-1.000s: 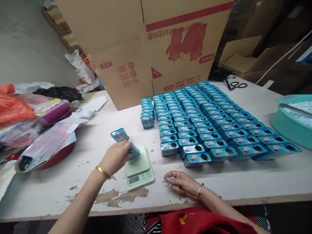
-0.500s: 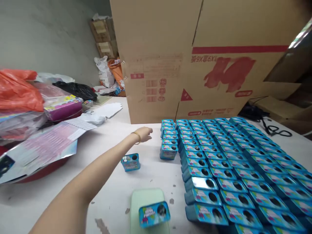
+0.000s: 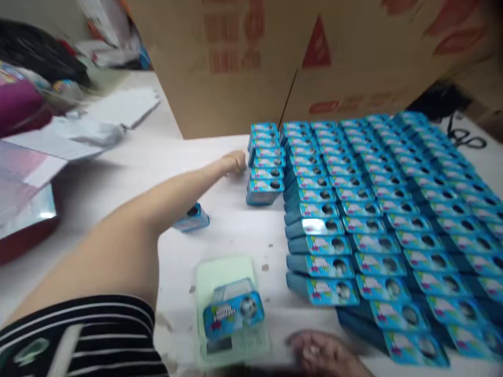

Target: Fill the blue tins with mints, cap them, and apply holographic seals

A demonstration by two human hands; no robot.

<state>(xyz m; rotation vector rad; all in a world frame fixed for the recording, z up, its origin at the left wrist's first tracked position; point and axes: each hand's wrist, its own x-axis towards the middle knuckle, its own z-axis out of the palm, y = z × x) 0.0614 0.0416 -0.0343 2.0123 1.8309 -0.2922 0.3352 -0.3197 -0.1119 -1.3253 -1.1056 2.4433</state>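
Observation:
My left hand point(image 3: 234, 163), a bangle at its wrist, is at the left side of a short column of small blue printed boxes point(image 3: 265, 186). Its fingers are hidden and blurred. A single blue box point(image 3: 192, 219) is partly behind my left forearm. Another blue box point(image 3: 234, 315), with a football showing at its round window, rests on a pale green scale point(image 3: 204, 272) with a dark display. Low in the view is my right hand point(image 3: 326, 353), smeared by motion, right of the scale; whether it holds anything is unclear.
Long rows of blue boxes point(image 3: 361, 225) fill the right of the white table. A big cardboard carton point(image 3: 251, 99) stands behind them. Scissors point(image 3: 466, 137) lie at the far right. Flat printed sheets point(image 3: 31, 162) and bags are at the left.
The view has tipped down. My left hand has come closer to the short column of boxes. My right hand has come into view at the bottom.

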